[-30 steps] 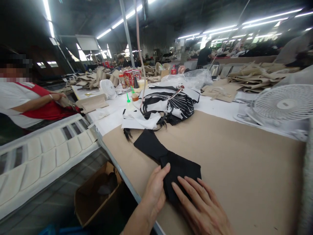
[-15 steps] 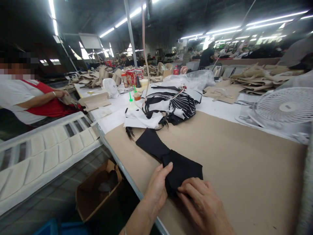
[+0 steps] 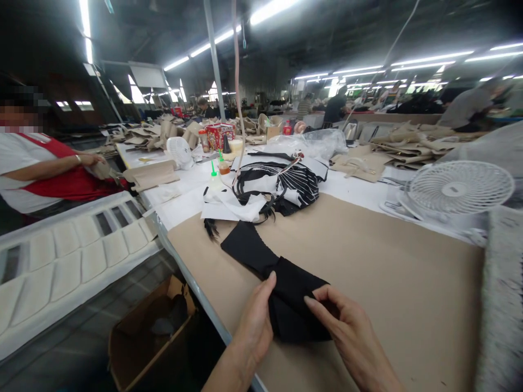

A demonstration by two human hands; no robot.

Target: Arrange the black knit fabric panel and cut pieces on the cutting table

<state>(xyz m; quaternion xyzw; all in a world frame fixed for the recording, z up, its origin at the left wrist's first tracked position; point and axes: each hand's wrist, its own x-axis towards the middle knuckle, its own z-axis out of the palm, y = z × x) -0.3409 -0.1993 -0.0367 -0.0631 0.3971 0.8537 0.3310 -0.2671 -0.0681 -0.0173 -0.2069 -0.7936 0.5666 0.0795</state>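
A black fabric piece (image 3: 294,313) lies folded between my two hands at the front of the brown-covered table (image 3: 392,283). My left hand (image 3: 257,316) grips its left edge, thumb on top and fingers underneath. At the right edge my right hand (image 3: 341,316) pinches the cloth between thumb and fingers. Another black fabric panel (image 3: 247,246) stretches away to the upper left, and its near end meets the held piece; I cannot tell whether they are joined. Behind it rests a heap of black-and-white strips (image 3: 302,185) with white scraps (image 3: 231,206).
A white fan (image 3: 460,188) stands at the right, a smaller fan (image 3: 178,152) further back. Green-capped bottles (image 3: 213,177) sit behind the heap. Left of the table edge are a cardboard box (image 3: 143,337) and a rack of pale pieces (image 3: 73,250). A co-worker in a red apron (image 3: 73,185) stands beyond.
My right hand has moved up along the cloth's right edge and raised it, so more of the near fold shows. My left hand keeps its grip. The camera view has shifted slightly.
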